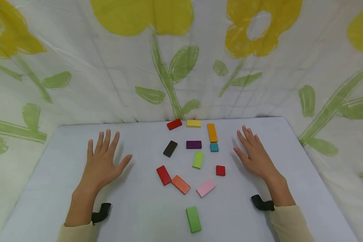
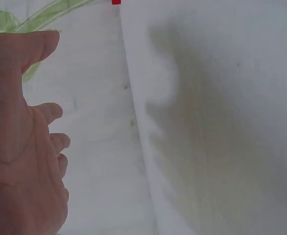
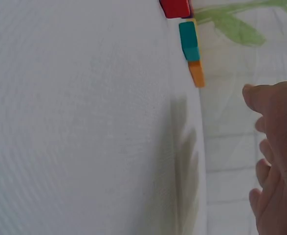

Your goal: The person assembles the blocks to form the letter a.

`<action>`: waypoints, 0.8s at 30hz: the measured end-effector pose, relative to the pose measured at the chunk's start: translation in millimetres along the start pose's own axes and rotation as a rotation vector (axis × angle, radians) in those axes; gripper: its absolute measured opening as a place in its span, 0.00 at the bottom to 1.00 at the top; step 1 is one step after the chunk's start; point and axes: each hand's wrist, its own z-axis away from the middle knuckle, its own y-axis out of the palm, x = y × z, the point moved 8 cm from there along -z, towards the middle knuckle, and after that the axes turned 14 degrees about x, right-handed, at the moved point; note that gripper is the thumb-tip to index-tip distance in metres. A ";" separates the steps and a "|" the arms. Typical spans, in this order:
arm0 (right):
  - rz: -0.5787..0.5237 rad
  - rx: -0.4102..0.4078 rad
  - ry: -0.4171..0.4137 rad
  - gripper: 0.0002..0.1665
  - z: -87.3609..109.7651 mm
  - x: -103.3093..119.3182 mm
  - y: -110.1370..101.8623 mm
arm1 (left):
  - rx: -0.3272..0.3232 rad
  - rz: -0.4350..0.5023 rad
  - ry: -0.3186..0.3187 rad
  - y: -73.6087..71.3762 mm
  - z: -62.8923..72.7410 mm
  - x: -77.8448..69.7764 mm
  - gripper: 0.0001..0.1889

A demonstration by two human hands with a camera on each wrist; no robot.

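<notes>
"Where is the left hand (image 1: pixel 101 168)?"

"Above the left part of the white surface (image 1: pixel 139 211), back upward, fingers straight and spread, thumb out to the side. Its shadow falls just beside it. The nearest things are the black block (image 1: pixel 170 149) and the lower red block (image 1: pixel 164 175), both lying to its right, well apart from it."

"And the right hand (image 1: pixel 256 160)?"

"Raised over the right part, fingers extended and slightly spread, thumb pointing towards the blocks. Near the thumb, but apart from it, lie the small teal block (image 1: pixel 214 147) and the amber block (image 1: pixel 212 133), set end to end; I can't tell whether those two touch. The small red block (image 1: pixel 220 170) is a little closer to the person."

"What does the surface carry between the hands?"

"All the blocks lie directly on it. Along the far edge are the upper red block (image 1: pixel 174 124) and the yellow block (image 1: pixel 193 123). The purple block (image 1: pixel 194 145) and the lime block (image 1: pixel 198 159) sit mid-group. Nearer, the orange block (image 1: pixel 180 185) has a corner at the lower red one, with the pink block (image 1: pixel 205 188) to its right. The green block (image 1: pixel 194 219) lies nearest the person."

"Behind it all?"

"A pale sheet (image 1: pixel 115 77) painted with yellow flowers."
</notes>
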 end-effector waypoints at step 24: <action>-0.029 0.070 -0.037 0.36 -9.9 39.1 12.7 | 0.030 -0.060 0.333 -3.7 -36.7 -92.1 0.37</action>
